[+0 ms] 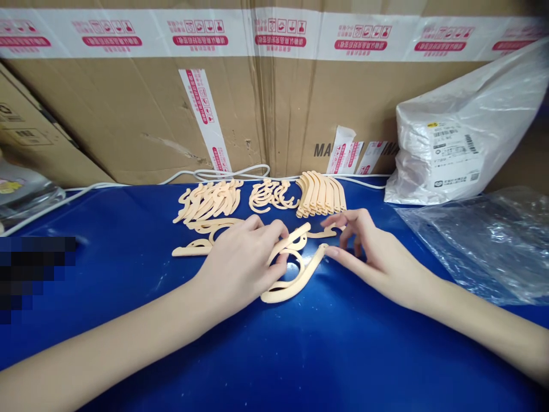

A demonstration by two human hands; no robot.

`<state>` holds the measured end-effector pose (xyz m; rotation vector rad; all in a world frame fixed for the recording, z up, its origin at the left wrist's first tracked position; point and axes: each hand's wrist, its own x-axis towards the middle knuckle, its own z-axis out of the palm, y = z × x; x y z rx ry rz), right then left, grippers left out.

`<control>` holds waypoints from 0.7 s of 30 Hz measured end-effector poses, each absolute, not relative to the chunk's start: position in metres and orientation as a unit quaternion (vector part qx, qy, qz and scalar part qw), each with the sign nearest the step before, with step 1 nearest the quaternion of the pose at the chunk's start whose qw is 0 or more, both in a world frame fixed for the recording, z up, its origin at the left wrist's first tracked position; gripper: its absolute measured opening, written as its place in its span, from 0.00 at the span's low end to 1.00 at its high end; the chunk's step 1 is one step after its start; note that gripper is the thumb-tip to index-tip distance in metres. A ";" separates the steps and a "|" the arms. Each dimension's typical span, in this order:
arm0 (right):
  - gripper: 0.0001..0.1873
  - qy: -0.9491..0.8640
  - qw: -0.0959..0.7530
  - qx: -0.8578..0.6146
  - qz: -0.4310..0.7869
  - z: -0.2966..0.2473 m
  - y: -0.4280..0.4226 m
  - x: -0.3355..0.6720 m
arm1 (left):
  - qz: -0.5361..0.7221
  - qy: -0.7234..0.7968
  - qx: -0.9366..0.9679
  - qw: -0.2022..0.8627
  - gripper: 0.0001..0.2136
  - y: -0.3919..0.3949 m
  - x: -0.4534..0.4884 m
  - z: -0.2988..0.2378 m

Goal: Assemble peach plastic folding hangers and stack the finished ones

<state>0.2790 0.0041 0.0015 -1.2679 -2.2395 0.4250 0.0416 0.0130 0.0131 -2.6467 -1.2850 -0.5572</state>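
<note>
Beige curved plastic pieces lie on a blue table top (300, 355). My left hand (244, 263) rests on the table with its fingers pinched round a few curved pieces (295, 274) that arc toward me. My right hand (364, 252) is beside them, its thumb touching the tip of the long curved piece and its fingers spread over a small flat piece (322, 233). Behind the hands sit a loose heap of the same pieces (210, 200), a small cluster of hook shapes (272, 195) and a neat stacked row (321, 193).
A large cardboard box (141, 120) with red-and-white tape stands along the back. White cables (231, 171) run at its foot. A white plastic bag with a label (458, 149) and a clear plastic bag (484, 240) lie at the right. A blurred patch covers the left edge.
</note>
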 end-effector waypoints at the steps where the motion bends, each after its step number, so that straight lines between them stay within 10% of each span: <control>1: 0.22 -0.830 0.236 -0.485 0.145 0.002 0.008 0.281 | -0.182 -0.412 -0.887 0.105 0.05 0.016 0.041 0.012; 21: 0.17 -0.846 0.097 -0.517 -0.091 0.004 0.019 0.292 | -0.124 -0.319 -0.915 0.212 0.06 0.027 0.026 0.003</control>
